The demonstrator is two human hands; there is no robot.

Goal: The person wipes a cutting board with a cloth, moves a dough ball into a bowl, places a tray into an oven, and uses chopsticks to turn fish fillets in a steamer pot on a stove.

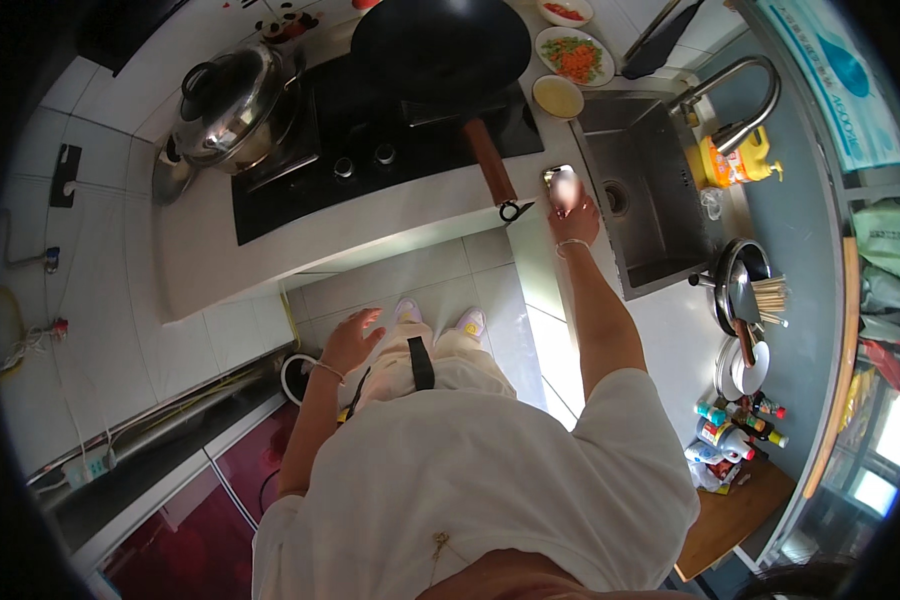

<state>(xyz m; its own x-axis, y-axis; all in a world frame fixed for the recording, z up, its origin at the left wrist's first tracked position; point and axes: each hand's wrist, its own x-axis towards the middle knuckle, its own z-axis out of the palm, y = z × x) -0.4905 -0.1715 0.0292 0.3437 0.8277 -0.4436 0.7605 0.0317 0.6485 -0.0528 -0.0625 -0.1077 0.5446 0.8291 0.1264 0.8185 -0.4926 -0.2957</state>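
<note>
- Left hand [350, 342]: left of the frame's middle, released and empty, fingers loosely parted with a slight curl, tips toward the right, above the floor [370, 292] and near the trousers [460, 368].
- Right hand [578, 222]: right of the upper middle, beside the left edge of the sink [660, 170], fingers bent at the lower end of the phone [556, 177]; cannot tell a firm grasp from a light touch, with fingertips partly lost in a pale blur.
- Phone: on the counter [560, 140], between the stove [300, 205] and the sink, long axis running roughly up and down the frame, one end toward the upper edge, the other toward the right hand.
- Above the phone: a small bowl [558, 116] of something yellowish, then a plate [608, 62] of chopped green and orange pieces.
- Upper middle: a black pan [440, 50] on the stove, brown handle [489, 165] pointing downward and slightly right, its end just left of the phone.
</note>
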